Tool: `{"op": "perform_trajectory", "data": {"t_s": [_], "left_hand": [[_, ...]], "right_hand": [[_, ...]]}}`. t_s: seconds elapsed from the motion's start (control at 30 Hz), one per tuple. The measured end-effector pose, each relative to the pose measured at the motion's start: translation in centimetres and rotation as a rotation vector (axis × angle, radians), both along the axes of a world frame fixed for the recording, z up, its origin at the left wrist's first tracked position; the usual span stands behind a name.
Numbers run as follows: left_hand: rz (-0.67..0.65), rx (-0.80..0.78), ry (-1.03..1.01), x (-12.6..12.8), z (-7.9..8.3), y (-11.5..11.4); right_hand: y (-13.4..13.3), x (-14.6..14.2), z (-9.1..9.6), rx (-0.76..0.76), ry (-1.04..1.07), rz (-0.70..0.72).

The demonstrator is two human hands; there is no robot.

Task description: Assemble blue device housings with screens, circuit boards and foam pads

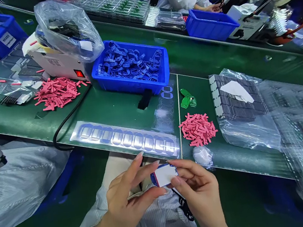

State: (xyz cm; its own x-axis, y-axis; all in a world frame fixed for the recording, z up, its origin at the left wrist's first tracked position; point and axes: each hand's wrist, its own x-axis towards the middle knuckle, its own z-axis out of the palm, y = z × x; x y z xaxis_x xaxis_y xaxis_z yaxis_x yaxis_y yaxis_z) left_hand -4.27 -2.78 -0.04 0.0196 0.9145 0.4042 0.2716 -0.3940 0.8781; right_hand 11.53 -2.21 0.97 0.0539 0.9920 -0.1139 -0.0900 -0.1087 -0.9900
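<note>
Where the left hand (132, 201) and the right hand (199, 192) meet over the lap, their fingertips pinch a small white card (165, 175) edged in blue, short of the desk (111, 107). On the near edge lies a film strip (127, 139) of blue frames, beside a pink strip pile (198, 129). Right of it, a clear bag (251, 135) holds dark trays (234, 108). Behind, a blue bin (136, 83) brims with blue plastic parts (128, 62); a farther bin (211, 27) hides its contents.
</note>
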Motion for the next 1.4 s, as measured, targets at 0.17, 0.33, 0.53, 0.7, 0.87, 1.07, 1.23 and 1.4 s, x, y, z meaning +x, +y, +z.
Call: {"op": "perform_trajectory", "data": {"t_s": [0.17,0.33,0.53,0.7,0.87,1.07,1.23,1.4], "left_hand": [[-0.04,-0.317,-0.276,0.4,-0.9,-0.5],[-0.253,-0.748,-0.72,0.4,-0.8,0.4],[-0.486,-1.141,-0.868,1.1,0.0,1.5],[-0.578,-1.203,-0.995,1.8,-0.6,1.4],[-0.593,-1.186,-1.081,2.0,-1.0,1.2],[-0.475,-1.187,-1.152,2.0,-0.1,1.4],[-0.374,-1.252,-1.08,1.1,0.6,1.8],[-0.259,-1.288,-1.029,0.5,0.5,1.5]], "right_hand": [[0.3,0.3,-0.1,-0.026,0.028,0.003],[1.0,1.4,0.3,-0.001,-0.114,0.054],[1.9,2.5,1.4,0.128,-0.246,0.26],[2.5,2.8,2.0,0.145,-0.257,0.421],[3.1,2.7,2.0,0.172,-0.227,0.485],[2.7,2.8,1.6,0.162,-0.245,0.4],[5.8,5.7,1.1,0.229,-0.681,0.175],[14.0,10.2,-0.3,0.091,-1.118,0.005]]}}
